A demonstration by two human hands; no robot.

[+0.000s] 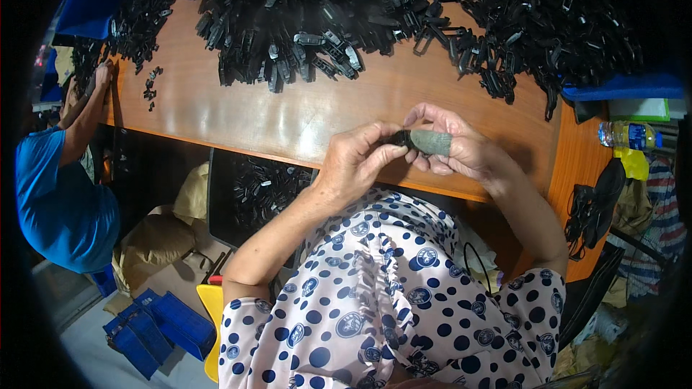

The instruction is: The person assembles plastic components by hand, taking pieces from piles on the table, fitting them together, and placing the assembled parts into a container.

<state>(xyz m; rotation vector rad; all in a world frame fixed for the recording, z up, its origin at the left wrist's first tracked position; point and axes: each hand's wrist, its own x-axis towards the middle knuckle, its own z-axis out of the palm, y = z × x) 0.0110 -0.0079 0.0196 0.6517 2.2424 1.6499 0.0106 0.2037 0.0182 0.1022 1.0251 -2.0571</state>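
Observation:
Both hands meet over the near edge of a brown wooden table (288,119). My left hand (357,158) pinches a small black plastic part (400,138) between thumb and fingers. My right hand (450,145) grips the same part from the other side; its index finger wears a grey-green cloth finger cover (432,142). A large heap of black plastic parts (375,14) lies across the far side of the table, beyond both hands.
A person in a blue shirt (61,202) sits at the left with a hand on the table end. A bin of black parts (263,191) stands under the table. Blue bins (155,328) lie on the floor. A plastic bottle (631,135) rests at the right.

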